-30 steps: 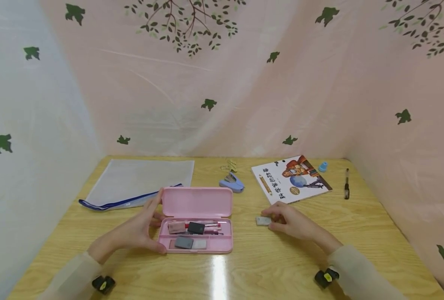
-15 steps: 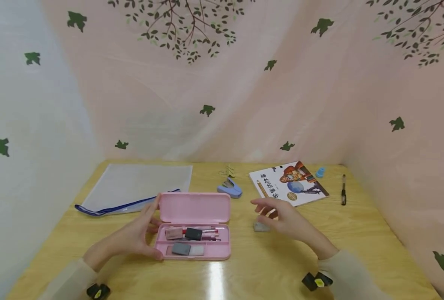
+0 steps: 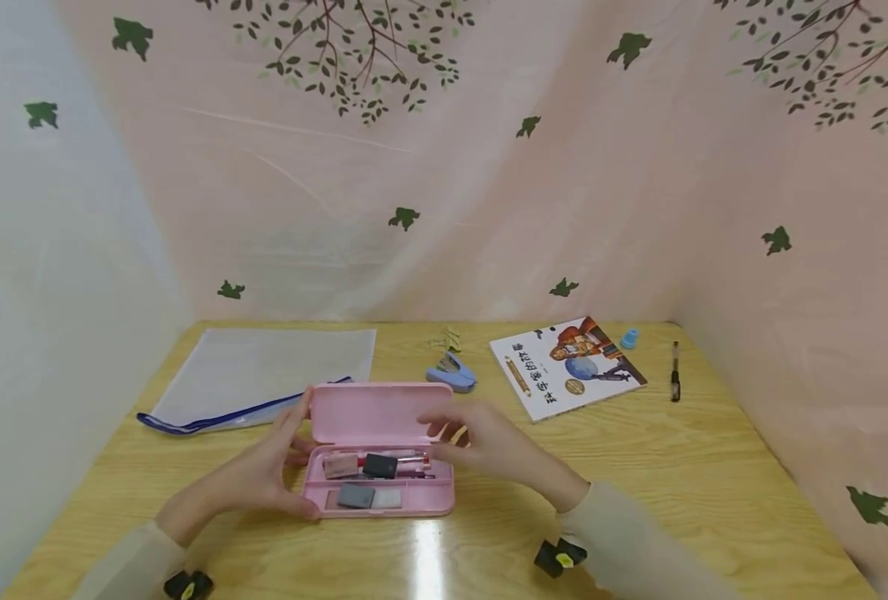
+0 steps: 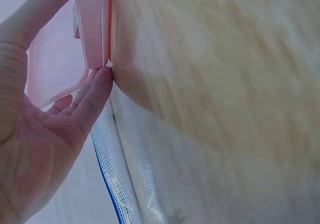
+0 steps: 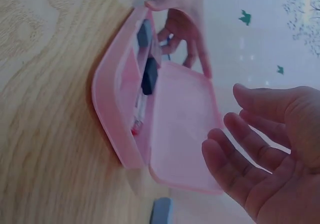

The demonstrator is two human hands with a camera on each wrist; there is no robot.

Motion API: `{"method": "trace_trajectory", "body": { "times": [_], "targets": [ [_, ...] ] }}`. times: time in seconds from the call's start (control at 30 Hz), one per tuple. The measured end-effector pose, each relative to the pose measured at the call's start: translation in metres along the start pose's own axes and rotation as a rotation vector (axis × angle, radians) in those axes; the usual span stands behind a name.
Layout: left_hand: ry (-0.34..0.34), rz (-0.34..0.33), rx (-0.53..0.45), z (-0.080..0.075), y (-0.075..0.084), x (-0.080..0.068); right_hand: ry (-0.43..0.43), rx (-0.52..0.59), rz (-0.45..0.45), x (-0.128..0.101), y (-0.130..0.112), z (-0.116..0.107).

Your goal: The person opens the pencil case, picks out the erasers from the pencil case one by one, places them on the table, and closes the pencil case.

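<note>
A pink pencil case (image 3: pixel 432 502) lies open on the table, its lid (image 3: pixel 368 412) raised at the back. My left hand (image 3: pixel 263 471) holds its left end, the thumb at the front corner and the fingers at the back and lid edge. In the back compartment are a pinkish block (image 3: pixel 341 465), a black block (image 3: pixel 379 466) and pens (image 3: pixel 417 474). The front one has a grey eraser-like block (image 3: pixel 356 497) and a white block (image 3: pixel 388 498). My right hand (image 3: pixel 489 442) hovers by the case's right end, fingers loosely bent, nothing held in the right wrist view.
Behind the case are a blue stapler (image 3: pixel 451 373) and a yellow binder clip (image 3: pixel 452 338). A zip folder (image 3: pixel 271 367) lies back left. At the right are a picture book (image 3: pixel 541 367), a small blue cone-shaped thing (image 3: pixel 629 338) and a black pen (image 3: pixel 675 372).
My right hand has let go of the pale grey block on the table and moved left to the case. That block is now out of sight. The left hand stays on the case.
</note>
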State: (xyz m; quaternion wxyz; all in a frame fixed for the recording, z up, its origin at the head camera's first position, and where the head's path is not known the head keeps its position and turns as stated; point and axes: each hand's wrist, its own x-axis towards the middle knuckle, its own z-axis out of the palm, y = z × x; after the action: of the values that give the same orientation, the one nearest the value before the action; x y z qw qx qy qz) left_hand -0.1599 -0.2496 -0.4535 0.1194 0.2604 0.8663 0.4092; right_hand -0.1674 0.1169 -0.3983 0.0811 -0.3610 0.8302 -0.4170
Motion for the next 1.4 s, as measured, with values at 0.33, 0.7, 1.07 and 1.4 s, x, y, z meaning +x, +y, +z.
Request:
{"method": "trace_trajectory", "body": {
  "times": [0.33,0.7,1.07,1.4],
  "targets": [
    [0.010,0.017,0.027,-0.004,0.002,-0.001,-0.016,-0.157,0.030,0.028,0.004,0.040],
    [-0.002,0.042,0.013,-0.003,0.002,0.002,-0.052,-0.313,0.071,0.037,0.008,0.054],
    [-0.009,0.035,0.002,-0.002,0.002,0.001,-0.077,-0.364,0.045,0.039,0.012,0.061],
    [-0.010,0.034,0.007,-0.003,0.002,0.002,-0.098,-0.361,0.025,0.041,0.013,0.060]
  ]
}}
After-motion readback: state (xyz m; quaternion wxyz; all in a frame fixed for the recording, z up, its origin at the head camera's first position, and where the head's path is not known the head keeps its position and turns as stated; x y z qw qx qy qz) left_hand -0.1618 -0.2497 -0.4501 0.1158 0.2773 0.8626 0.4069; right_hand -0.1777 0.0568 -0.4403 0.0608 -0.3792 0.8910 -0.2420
